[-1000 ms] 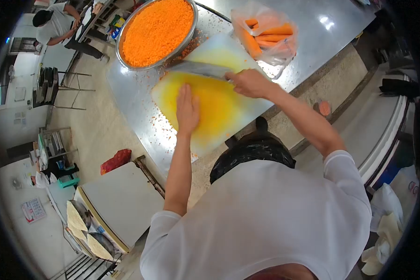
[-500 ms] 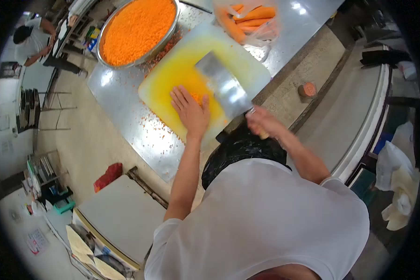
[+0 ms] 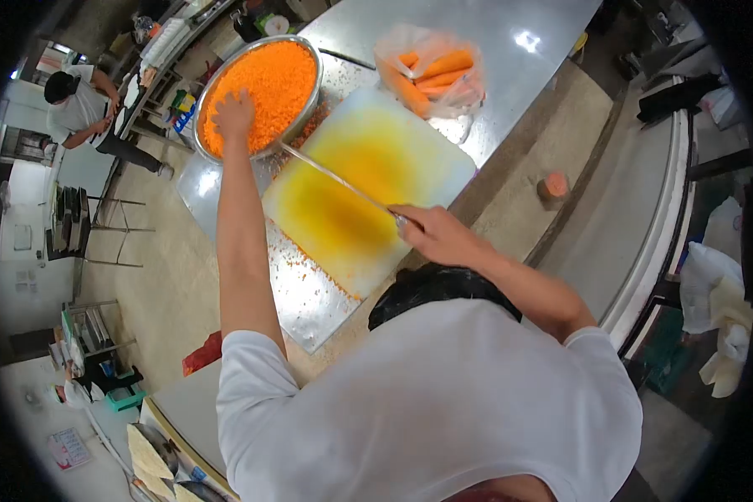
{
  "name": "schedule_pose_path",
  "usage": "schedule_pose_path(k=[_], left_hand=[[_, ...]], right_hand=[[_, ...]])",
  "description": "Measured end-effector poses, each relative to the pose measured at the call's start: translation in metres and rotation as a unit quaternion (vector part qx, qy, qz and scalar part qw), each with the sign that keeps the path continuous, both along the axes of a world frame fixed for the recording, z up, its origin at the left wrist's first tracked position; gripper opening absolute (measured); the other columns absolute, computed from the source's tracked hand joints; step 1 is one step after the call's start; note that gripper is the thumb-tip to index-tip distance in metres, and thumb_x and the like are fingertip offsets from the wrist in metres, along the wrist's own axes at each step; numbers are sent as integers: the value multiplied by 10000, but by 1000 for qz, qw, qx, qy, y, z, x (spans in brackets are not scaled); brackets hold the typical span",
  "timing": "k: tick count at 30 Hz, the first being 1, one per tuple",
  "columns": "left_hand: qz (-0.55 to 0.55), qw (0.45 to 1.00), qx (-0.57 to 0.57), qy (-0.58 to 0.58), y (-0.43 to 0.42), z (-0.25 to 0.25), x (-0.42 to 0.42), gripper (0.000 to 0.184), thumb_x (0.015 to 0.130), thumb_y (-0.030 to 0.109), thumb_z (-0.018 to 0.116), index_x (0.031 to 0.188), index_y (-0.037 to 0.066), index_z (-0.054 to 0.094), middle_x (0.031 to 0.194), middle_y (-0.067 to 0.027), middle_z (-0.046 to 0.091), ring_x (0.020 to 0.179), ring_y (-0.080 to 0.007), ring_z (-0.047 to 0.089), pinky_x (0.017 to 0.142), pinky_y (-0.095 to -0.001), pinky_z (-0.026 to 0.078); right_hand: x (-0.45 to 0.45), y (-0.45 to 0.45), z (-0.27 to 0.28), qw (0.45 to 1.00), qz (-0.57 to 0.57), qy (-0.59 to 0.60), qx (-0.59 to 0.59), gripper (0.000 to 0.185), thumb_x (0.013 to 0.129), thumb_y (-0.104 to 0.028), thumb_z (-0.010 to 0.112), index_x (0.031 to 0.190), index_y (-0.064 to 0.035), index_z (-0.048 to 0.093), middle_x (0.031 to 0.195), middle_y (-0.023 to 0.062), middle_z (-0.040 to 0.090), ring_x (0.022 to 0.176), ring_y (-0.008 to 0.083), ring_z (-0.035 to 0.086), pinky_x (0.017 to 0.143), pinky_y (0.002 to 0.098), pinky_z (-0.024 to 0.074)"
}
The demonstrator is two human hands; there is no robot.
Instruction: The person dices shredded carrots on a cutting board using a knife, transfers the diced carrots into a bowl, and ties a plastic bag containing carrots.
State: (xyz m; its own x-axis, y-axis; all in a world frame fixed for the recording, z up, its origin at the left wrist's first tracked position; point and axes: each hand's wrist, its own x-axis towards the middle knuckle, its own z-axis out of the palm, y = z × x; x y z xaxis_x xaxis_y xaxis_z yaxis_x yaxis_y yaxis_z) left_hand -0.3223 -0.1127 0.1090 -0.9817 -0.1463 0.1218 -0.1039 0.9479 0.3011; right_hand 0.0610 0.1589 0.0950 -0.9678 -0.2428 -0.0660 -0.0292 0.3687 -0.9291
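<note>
My left hand (image 3: 233,114) reaches to the metal bowl (image 3: 314,99), its fingers spread on the heap of finely chopped carrot (image 3: 269,77). My right hand (image 3: 440,233) is closed round the handle of a cleaver (image 3: 339,179). The blade shows nearly edge-on over the yellow-stained cutting board (image 3: 376,151), with its far end close to the bowl's rim. Hardly any carrot lies on the board. Whole carrots (image 3: 445,63) sit in a clear plastic bag (image 3: 468,94) beyond the board's far edge.
Carrot bits (image 3: 305,266) are scattered over the metal table (image 3: 309,322) beside the board. A person (image 3: 79,109) stands at another work surface at upper left. To the right, a cup-like object (image 3: 553,186) rests on a ledge.
My left hand has moved from the board up to the bowl's carrot heap. The cleaver has turned from flat to nearly edge-on, and the small carrot pile is gone from the board.
</note>
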Motion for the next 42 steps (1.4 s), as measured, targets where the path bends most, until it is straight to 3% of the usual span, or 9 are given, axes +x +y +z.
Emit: schedule_pose_path(k=[4, 12, 19, 23, 27, 29, 32, 36, 42], left_hand=[[-149, 960, -64, 227, 7, -70, -51, 627, 1080, 504, 406, 1577, 123, 438, 1645, -249, 341, 1503, -504, 311, 1191, -670, 261], [-230, 970, -37, 65, -66, -97, -143, 549, 1048, 440, 508, 1441, 69, 606, 1504, -223, 556, 1451, -388, 466, 1184, -514, 378], [-117, 924, 46, 362, 3, 160, -14, 261, 959, 118, 619, 1166, 2, 728, 1031, -186, 754, 977, -372, 721, 872, -415, 549], [68, 878, 35, 473, 51, 174, 23, 262, 927, 97, 633, 1160, 2, 703, 1095, -209, 740, 1053, -356, 711, 923, -439, 536], [93, 947, -282, 122, 55, 42, 28, 343, 934, 287, 739, 1130, 6, 736, 1294, -249, 667, 1252, -325, 629, 1037, -485, 468], [-111, 965, -72, 226, 87, 25, 43, 324, 953, 290, 730, 1127, 17, 748, 1293, -209, 687, 1229, -312, 644, 1013, -467, 490], [-106, 966, 230, 56, 202, 25, 95, 282, 934, 192, 742, 1184, 60, 731, 1279, -176, 700, 1151, -298, 683, 872, -367, 564], [-288, 909, -159, 257, 310, -5, 125, 565, 813, 178, 792, 1348, 135, 616, 1335, -151, 628, 1194, -335, 640, 1127, -479, 396], [-207, 966, -8, 155, 297, 25, 49, 377, 849, 144, 729, 1216, 92, 658, 908, -135, 743, 846, -345, 716, 773, -432, 558]], right_hand=[[1, 21, -41, 972, 6, 162, 170, 444, 908, -154, 661, 1342, -71, 611, 775, 136, 655, 662, 372, 656, 635, 493, 530], [-48, 62, -61, 958, 76, 173, 216, 471, 908, -152, 706, 1362, -52, 632, 1032, 156, 630, 981, 353, 605, 859, 460, 521], [-124, 194, -1, 948, -103, 256, 157, 525, 874, -129, 756, 1366, -12, 615, 1238, 206, 616, 1169, 402, 578, 996, 457, 498], [-161, 225, -11, 931, -72, 294, 204, 626, 863, -113, 766, 1431, 4, 531, 1268, 220, 596, 1205, 421, 554, 1010, 477, 487], [-174, 245, -40, 959, 22, 155, 235, 711, 876, -197, 776, 1466, 45, 461, 1250, 207, 614, 1175, 398, 588, 1031, 500, 453], [-186, 256, -39, 970, 45, 125, 201, 697, 883, -238, 774, 1451, 44, 485, 1204, 198, 640, 1142, 387, 609, 1023, 499, 449], [-181, 255, -37, 969, 74, 180, 152, 620, 892, -274, 766, 1396, 19, 553, 1114, 185, 677, 1073, 376, 640, 988, 485, 459], [-173, 246, -67, 939, 135, 211, 234, 430, 906, -283, 756, 1226, -12, 656, 1034, 176, 707, 1048, 382, 639, 957, 499, 455], [-153, 270, -28, 984, 162, 22, 68, 197, 971, -202, 701, 1071, -33, 702, 871, 106, 672, 866, 244, 636, 841, 393, 493]])
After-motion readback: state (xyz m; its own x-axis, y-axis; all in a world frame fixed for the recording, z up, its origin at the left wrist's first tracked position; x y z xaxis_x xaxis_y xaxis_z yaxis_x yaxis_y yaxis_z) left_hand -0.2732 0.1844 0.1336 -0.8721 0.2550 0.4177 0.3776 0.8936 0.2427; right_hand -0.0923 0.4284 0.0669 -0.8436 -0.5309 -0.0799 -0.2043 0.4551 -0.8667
